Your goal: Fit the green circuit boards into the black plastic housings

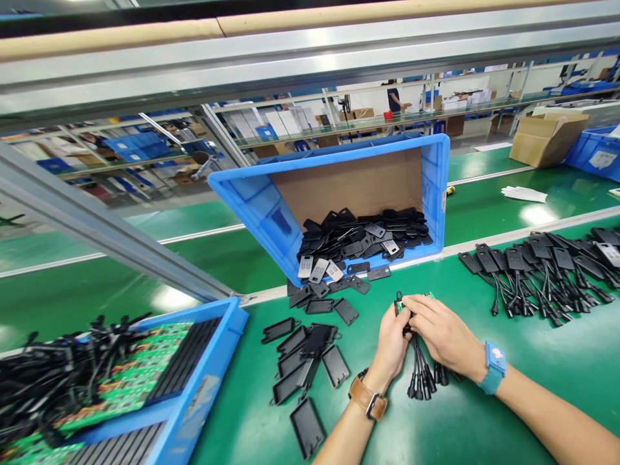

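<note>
Close together above the green bench, my left hand [393, 339] and my right hand [443, 332] are both closed around a small black plastic case [399, 302]. A hanging loop shows at the case's top; fingers cover most of the rest. Just behind my right fingers, a bit of green circuit board [429, 294] peeks out; I cannot tell if it is held. Black cables with round plugs [420, 381] lie below the hands, some partly under the right one. Left of my hands lie several open black case halves [307, 426] on the bench.
A tilted blue crate [443, 194] spills flat black covers [363, 242] onto the bench. At left, a blue bin [217, 361] holds green boards with black cables. Finished-looking cased units with cables [533, 271] lie right. Beyond are a white glove [524, 194] and a cardboard box [545, 139].
</note>
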`<state>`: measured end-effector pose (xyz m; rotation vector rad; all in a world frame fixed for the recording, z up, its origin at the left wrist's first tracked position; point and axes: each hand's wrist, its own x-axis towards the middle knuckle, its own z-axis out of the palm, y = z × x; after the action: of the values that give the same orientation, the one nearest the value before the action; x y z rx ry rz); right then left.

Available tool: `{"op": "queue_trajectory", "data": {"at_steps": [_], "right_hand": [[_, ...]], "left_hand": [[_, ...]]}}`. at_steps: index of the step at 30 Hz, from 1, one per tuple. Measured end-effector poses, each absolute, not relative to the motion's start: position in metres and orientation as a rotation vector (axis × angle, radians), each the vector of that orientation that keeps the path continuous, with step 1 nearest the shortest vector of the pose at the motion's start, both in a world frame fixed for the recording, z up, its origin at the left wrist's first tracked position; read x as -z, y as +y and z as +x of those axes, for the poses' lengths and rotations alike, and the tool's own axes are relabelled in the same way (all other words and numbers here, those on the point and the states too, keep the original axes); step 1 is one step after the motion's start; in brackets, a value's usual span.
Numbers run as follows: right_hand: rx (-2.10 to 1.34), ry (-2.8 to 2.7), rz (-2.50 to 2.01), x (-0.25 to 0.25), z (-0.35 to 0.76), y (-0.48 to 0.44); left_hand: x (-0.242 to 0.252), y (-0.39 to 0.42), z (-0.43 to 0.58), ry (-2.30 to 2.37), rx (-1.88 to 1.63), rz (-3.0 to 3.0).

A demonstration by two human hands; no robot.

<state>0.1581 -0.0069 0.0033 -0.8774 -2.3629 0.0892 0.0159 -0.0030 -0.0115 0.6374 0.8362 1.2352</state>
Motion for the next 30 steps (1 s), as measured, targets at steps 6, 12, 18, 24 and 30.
{"op": "queue_trajectory", "data": {"at_steps": [6,12,18,24,30], "right_hand": [[-0.078,-2.328,-0.894,-0.0026,0.1576,-0.0077],[-0.106,-2.264,-0.963,-0.0027,0.1524,-0.0132],[-0.137,-2.290,-0.883,0.0015,0.1523,-0.0119],[-0.157,-2.316,-0.823,0.0003,0.1579,-0.0074],[-0.180,-2.357,-0.789,-0.0014,0.1599,-0.0058]], "left_hand": [[0.0145,0.0012,0.0155,0.876,-1.292,0.678],[0.0136,0.0039,0.0115,0.894,-1.321,0.669],[0.0134,0.0038,0.0100,0.923,-1.305,0.684],[0.0097,0.0017,0.0092,0.878,-1.230,0.611],[0.0099,0.0018,0.0085,0.898,-1.229,0.601]]}}
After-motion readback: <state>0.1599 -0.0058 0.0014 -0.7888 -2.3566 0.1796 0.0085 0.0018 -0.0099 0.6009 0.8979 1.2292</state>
